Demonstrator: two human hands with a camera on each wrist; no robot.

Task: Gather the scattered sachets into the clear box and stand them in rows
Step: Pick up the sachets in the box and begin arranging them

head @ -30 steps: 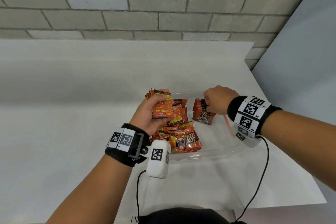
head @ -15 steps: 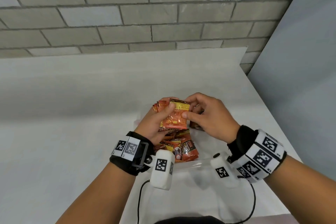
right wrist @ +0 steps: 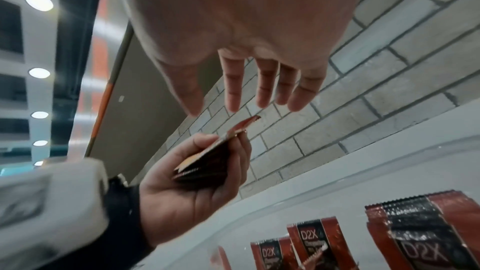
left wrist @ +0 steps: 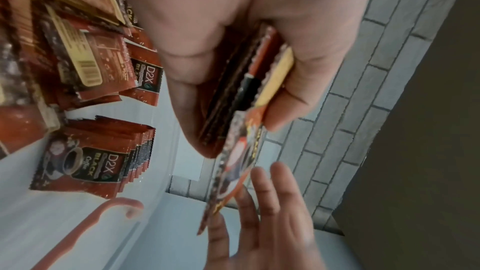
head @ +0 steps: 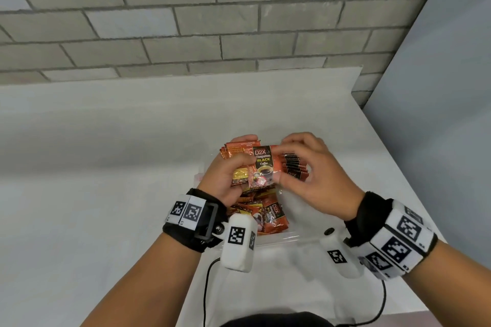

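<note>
Box [head: 292, 238] rim nearest, pile [head: 268, 216] loose at its 6 o'clock. Above it, left hand [head: 225, 180] clamps stack [head: 239, 151]. Right hand [head: 313, 183] has straight fingers against front sachet [head: 263, 164]. Square the edges, then seat upright beside row [head: 295, 164] at 2 o'clock.

The sachets [head: 263, 167] are gleaming as glossy printed film, the clear box [head: 290, 237] is showing smooth transparent plastic, the table [head: 106, 156] is looking matt and smooth, and the brick wall [head: 212, 21] is looking rough.
</note>
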